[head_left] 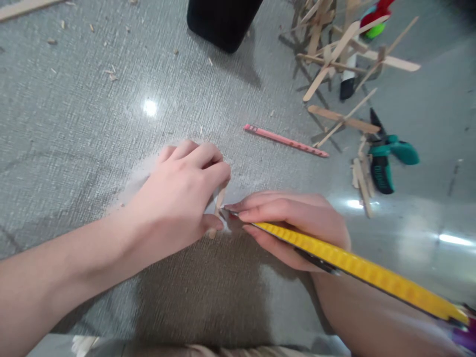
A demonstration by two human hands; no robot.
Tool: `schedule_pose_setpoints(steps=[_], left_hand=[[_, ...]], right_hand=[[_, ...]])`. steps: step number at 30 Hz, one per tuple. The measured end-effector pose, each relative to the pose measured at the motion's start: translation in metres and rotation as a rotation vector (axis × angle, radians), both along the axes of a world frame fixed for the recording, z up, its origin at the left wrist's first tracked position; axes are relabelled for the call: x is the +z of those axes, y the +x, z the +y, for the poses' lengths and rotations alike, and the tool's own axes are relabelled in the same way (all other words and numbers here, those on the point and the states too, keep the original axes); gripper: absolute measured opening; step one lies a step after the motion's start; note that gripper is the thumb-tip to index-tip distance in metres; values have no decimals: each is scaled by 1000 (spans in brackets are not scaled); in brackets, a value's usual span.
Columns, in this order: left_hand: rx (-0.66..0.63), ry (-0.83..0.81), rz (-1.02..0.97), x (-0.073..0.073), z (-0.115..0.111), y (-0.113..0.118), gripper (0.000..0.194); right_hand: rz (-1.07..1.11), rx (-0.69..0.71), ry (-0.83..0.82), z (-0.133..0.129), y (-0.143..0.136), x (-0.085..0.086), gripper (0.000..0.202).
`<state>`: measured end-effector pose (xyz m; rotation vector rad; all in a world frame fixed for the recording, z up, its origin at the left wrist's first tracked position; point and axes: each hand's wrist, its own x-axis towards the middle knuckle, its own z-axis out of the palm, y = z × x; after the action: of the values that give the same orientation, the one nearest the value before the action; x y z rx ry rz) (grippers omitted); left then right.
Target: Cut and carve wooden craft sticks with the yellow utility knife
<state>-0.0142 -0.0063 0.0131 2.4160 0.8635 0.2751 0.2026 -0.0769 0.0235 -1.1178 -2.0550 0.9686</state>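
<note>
My left hand [182, 188] is closed on a small wooden craft stick [220, 196], pressing it to the grey textured tabletop with thumb and fingers. Most of the stick lies hidden under the hand. In my right hand [293, 218] is a yellow utility knife [345, 260], pinched near its front end. Its blade tip reaches the stick's edge between the two hands. The knife's body slants back toward the lower right. Beyond the right hand lies a pink pencil [286, 141].
Green-and-black pliers [386, 156] lie at the right beside cut stick pieces [360, 181]. Glued craft-stick assemblies [334, 62] stand at the upper right. A black object [223, 22] sits at the top middle. Wood chips [111, 75] dot the upper left.
</note>
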Motion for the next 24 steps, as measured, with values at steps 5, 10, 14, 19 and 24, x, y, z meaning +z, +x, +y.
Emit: schedule_pose_setpoints(steps=[5, 10, 14, 19, 24], left_hand=[[-3, 12, -3, -1, 0, 0, 27], [2, 9, -1, 0, 0, 0, 28], [4, -3, 1, 0, 0, 0, 26], [10, -17, 7, 2, 0, 1, 25], [4, -50, 51, 5, -1, 5, 24]], right_hand=[[-28, -14, 19, -1, -2, 0, 30], [-38, -11, 18, -1, -2, 0, 26], [-45, 2, 22, -3, -2, 1, 22], [-85, -9, -9, -6, -6, 7, 21], [-164, -44, -65, -4, -8, 17, 15]])
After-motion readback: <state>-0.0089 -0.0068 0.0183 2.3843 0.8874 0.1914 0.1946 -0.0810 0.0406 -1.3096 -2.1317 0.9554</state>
